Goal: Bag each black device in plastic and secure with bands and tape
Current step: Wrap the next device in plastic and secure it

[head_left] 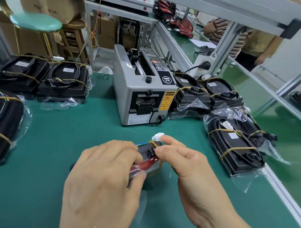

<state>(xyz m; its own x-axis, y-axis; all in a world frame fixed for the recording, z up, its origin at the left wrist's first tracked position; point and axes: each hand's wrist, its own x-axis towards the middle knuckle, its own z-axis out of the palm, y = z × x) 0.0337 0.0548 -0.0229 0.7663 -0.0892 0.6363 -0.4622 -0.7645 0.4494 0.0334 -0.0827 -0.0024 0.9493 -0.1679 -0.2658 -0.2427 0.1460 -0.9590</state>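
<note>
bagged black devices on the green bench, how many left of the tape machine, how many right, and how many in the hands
Left of the tape machine: 3
Right of it: 3
In the hands: 1
Total: 7

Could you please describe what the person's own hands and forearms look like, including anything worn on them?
Both the left hand and the right hand are bare: no gloves, rings, watch or wrist strap show. The forearms are also uncovered as far as the frame reaches, with no sleeve in view. The fingernails are short and unpainted.
</note>
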